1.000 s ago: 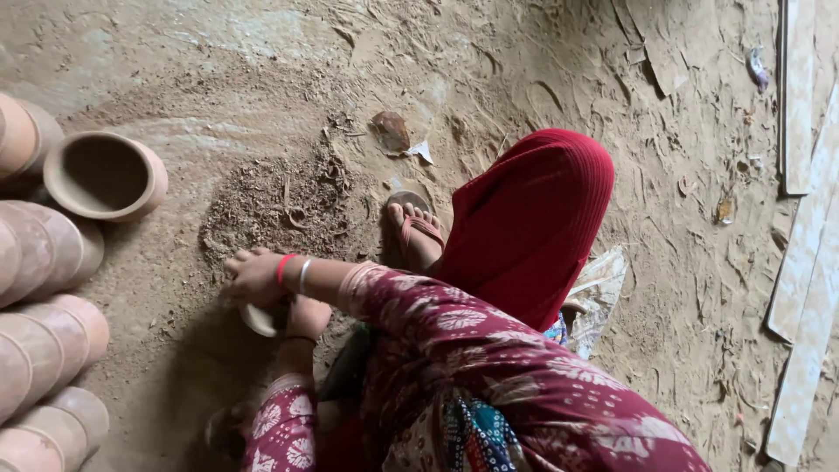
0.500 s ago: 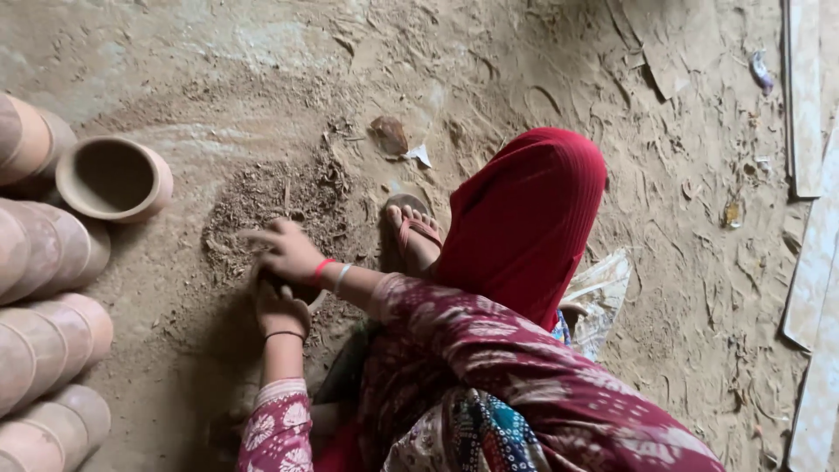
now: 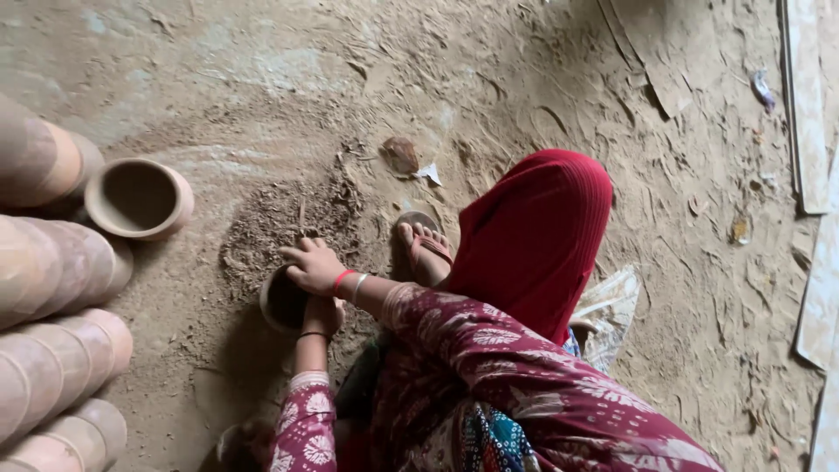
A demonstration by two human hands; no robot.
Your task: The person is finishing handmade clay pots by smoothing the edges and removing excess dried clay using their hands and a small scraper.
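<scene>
Maroon floral sleeves, red bangle [image 3: 342, 280]

Sandy dirt floor [image 3: 542, 79] with stacked clay pots [image 3: 61, 350], loose soil heap [image 3: 280, 218]

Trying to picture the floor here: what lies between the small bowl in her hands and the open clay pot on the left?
In the head view, only bare sandy floor separates the small bowl from the open clay pot.

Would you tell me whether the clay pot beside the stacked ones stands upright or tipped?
Upright: the clay pot shows its round open mouth facing up.
</scene>
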